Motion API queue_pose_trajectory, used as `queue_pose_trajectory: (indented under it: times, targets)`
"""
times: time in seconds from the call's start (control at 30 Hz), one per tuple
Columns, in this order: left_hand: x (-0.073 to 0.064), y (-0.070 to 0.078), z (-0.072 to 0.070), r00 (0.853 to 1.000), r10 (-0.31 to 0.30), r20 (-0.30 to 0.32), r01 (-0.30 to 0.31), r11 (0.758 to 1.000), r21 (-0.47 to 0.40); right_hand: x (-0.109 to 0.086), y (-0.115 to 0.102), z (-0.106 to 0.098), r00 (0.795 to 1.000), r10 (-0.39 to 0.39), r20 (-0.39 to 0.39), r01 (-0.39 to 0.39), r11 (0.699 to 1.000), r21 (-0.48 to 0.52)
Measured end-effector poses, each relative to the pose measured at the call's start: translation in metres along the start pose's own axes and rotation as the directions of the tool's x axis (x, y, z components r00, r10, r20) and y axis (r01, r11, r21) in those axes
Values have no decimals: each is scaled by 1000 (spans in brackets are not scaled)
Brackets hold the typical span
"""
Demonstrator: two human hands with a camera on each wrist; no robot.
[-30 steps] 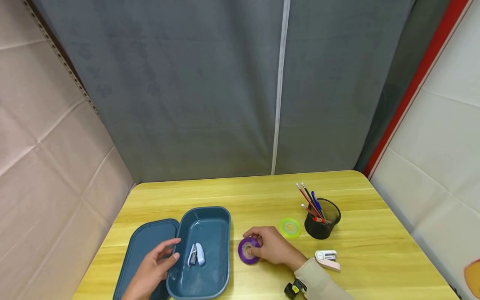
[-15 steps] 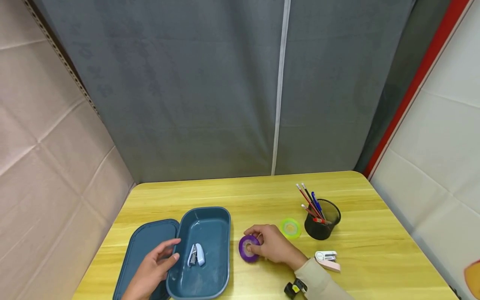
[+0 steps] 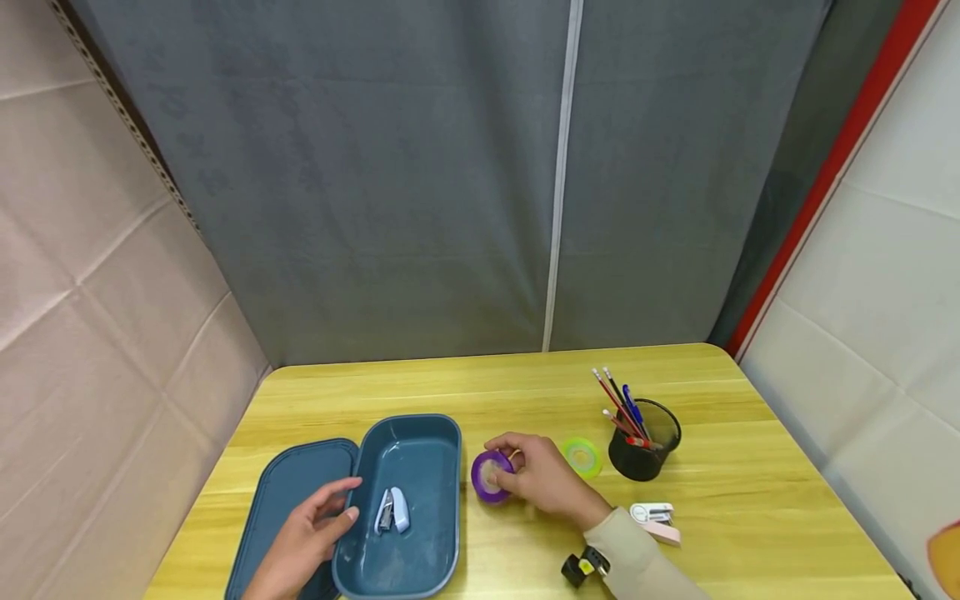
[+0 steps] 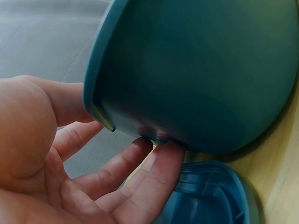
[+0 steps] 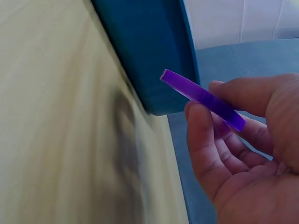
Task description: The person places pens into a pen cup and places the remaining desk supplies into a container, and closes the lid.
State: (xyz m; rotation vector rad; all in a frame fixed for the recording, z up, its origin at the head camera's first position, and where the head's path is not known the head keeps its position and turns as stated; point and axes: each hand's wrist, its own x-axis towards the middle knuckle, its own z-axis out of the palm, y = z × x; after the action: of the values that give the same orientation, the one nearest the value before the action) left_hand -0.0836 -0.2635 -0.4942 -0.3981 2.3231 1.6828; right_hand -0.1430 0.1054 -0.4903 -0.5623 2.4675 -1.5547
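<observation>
Purple tape roll (image 5: 202,98), teal box (image 3: 427,554) — teal lid (image 3: 288,487), yellow wood-grain table (image 3: 517,396)

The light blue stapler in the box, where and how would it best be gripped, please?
I would pinch the light blue stapler across its long sides, near the middle, coming from above and the right. It lies lengthwise in the blue box, whose walls would likely hinder a low approach; bare floor shows on its right, while the left hand is at the left wall.

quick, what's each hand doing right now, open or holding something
Left hand: holding the blue plastic box at its side wall.
Right hand: holding the purple tape roll, pinched between thumb and fingers.
</observation>
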Motion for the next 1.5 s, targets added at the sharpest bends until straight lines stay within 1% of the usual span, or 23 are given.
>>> queue_pose_trajectory:
  times: [0.07,0.17,0.3,0.47,0.6,0.77,1.0,1.17,1.33,1.5]
  targets:
    - [0,-1,-1,1000,2,1,-2,1000,1,2,-2,0,1000,-14,-12,14,1000,17]
    - [-1,-1,-1,1000,4,5,-4,1000,6,6,-7,0,998,-40,-38,41,999,13]
    - [-2,0,-1,1000,4,13,-4,1000,-7,11,-13,-1,997,-47,-68,47,999,0]
    - [-2,0,-1,1000,1,10,-1,1000,-6,16,-24,-1,996,-25,-91,30,998,51]
    - [-2,0,-1,1000,3,2,-3,1000,3,21,-32,2,994,-48,-96,57,995,86]
    - [-3,0,0,1000,8,2,-8,1000,-13,27,-38,8,994,-65,-86,74,991,111]
    - [-2,-2,-1,1000,-3,1,3,1000,-16,35,-39,19,998,-46,-45,52,988,146]
    - [-2,-1,-1,1000,-2,9,2,1000,-24,39,-44,25,999,-30,-24,34,982,185]
    - [-2,0,-1,1000,3,9,-3,999,-35,44,-50,32,1000,-12,-16,15,978,210]
    - [-3,1,-1,1000,4,4,-4,1000,-26,51,-54,38,1000,-9,-16,12,976,219]
